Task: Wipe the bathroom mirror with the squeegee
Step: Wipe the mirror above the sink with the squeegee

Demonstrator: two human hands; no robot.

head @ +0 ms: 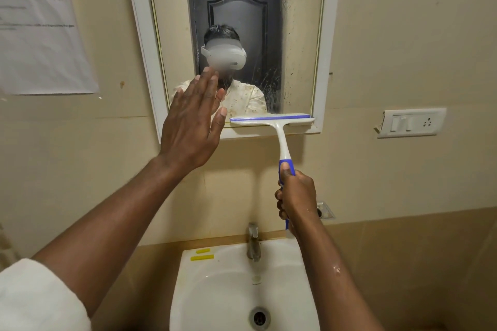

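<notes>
Dim warm light, soft shadows, wide-angle bending at edges, slight blur.

White basin (188, 290) with steel tap (253, 243) and two yellow strips (202, 257) on its rim.

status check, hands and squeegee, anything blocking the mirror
Right hand grips squeegee handle, blade at mirror bottom edge. Left hand open, fingers straight, raised in front of lower-left glass. Streaks and spots on right side of glass.
</notes>
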